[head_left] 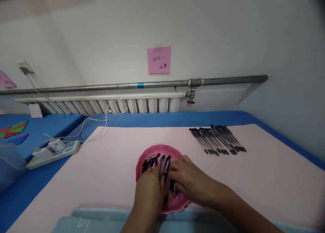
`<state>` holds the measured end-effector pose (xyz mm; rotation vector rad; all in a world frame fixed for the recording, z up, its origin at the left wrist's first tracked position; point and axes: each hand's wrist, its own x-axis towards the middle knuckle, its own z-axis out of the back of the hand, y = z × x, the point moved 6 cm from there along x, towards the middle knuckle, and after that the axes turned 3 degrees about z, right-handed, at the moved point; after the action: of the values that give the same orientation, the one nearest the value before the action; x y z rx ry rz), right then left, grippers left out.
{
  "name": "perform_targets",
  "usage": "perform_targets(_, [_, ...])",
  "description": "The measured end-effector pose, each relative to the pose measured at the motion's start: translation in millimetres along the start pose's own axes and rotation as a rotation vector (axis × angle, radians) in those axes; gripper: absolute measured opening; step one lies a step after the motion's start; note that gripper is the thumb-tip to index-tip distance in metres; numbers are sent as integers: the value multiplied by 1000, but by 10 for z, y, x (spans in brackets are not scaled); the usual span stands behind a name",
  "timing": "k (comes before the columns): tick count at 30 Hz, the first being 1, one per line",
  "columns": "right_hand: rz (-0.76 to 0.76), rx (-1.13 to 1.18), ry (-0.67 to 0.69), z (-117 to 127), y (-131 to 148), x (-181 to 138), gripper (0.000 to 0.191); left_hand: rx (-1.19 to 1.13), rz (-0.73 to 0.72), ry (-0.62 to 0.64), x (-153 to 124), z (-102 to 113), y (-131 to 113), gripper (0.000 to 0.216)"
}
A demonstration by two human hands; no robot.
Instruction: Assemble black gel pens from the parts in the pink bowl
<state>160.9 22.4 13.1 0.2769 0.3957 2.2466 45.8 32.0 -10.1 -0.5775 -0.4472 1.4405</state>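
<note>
Curling over the loose pens (162, 163) at the lower centre of the frame, the left hand (149, 189) and right hand (186, 178) sit close together, just apart, with several pens showing between them. Fingers on both are bent inward; the tips are partly hidden, so I cannot tell whether either pinches a pen. These pens lie inside a pink dish (138, 163) with a scalloped rim; the right hand crosses its right edge, the left its lower left. Pink mat (114, 158) extends left of the dish and between it and the row of pens (215, 140) at right of centre. A blue table edge (152, 118) runs behind the mat, a power strip (61, 154) stands at left, and pale-blue cloth (101, 223) borders the bottom.
</note>
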Motion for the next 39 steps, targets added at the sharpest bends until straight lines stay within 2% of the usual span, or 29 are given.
perform_targets(3, [-3, -30, 5, -13, 9, -3, 18, -41, -21, -3, 36, 54, 53, 19])
perform_targets(8, [2, -72, 39, -63, 24, 24, 17, -382, 49, 80, 90, 91, 166, 18])
perform_targets(12, [20, -82, 82, -98, 44, 48, 17, -550, 83, 85, 100, 114, 201, 19])
perform_targets(19, [49, -90, 51, -89, 55, 40, 19, -666, 80, 82, 90, 133, 215, 18])
perform_targets(27, [87, -43, 108, -52, 64, 50, 15, -716, 99, 83, 111, 145, 232, 18])
perform_targets(30, [123, 4, 49, 7, 74, 49, 18, -775, 132, 93, 104, 161, 231, 19])
perform_targets(34, [152, 49, -108, 159, 75, 22, 18, -923, 183, 137, 83, 159, 222, 22])
perform_targets(39, [2, 250, -373, 413, -72, -36, 27, -1184, 245, 339, 34, 35, 154, 23])
